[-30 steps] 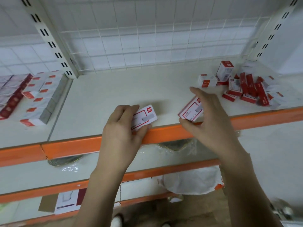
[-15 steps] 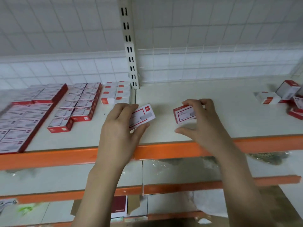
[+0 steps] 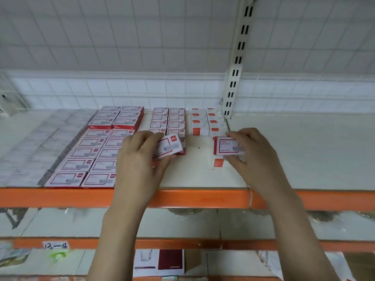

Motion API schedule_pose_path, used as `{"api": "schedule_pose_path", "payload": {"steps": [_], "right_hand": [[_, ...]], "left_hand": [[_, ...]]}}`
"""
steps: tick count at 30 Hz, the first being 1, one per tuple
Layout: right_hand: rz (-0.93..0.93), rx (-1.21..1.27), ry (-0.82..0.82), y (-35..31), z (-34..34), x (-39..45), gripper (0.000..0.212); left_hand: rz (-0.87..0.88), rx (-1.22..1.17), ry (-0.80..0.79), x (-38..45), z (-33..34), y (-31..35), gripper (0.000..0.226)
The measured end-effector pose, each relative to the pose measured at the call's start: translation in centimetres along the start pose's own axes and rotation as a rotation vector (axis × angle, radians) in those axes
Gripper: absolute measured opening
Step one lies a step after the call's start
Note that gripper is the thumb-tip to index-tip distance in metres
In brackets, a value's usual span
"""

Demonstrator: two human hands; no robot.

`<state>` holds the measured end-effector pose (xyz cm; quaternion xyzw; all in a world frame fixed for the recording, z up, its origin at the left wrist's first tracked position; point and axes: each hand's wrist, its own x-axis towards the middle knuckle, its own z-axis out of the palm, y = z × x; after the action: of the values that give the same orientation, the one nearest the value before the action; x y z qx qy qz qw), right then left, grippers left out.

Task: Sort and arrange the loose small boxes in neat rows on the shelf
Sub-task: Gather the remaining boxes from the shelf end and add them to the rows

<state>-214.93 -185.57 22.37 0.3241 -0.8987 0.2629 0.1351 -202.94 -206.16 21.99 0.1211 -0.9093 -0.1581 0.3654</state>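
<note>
My left hand [image 3: 140,159] grips a small white-and-red box [image 3: 170,146] just above the shelf [image 3: 304,151], at the front end of a two-wide row of like boxes [image 3: 168,120]. My right hand [image 3: 255,157] pinches a second small red-edged box [image 3: 226,146] over the front end of a row of white boxes with orange labels [image 3: 207,122]. One orange-labelled box [image 3: 218,163] lies under that held box, partly hidden. Larger red-bordered boxes [image 3: 97,151] fill neat rows to the left.
An orange beam [image 3: 192,198] edges the shelf front. A slotted white upright [image 3: 235,63] stands at the back, right of the rows. Grey-white packs [image 3: 32,147] cover the far left. A wire grid backs the shelf. Lower shelves hold plastic bags and a box.
The view has swung left: the loose pile at the right has left the frame and the arranged rows now lie under my hands. Both hands carried their boxes leftward to the rows.
</note>
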Motion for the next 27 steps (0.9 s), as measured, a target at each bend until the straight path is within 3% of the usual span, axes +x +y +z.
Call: {"api": "schedule_pose_path", "payload": {"steps": [10, 17, 27], "right_hand": [[-0.055, 0.033, -0.059, -0.8, 2.4, 3.1, 0.051], [-0.051, 0.036, -0.053, -0.8, 3.7, 4.8, 0.052], [-0.041, 0.063, -0.113, -8.7, 8.5, 8.0, 0.052]], "left_hand": [[-0.003, 0.095, -0.01, 1.1, 0.8, -2.0, 0.047], [0.042, 0.072, -0.156, 1.9, 1.5, -4.0, 0.052], [0.024, 0.186, -0.122, 3.7, -2.8, -13.3, 0.051]]}}
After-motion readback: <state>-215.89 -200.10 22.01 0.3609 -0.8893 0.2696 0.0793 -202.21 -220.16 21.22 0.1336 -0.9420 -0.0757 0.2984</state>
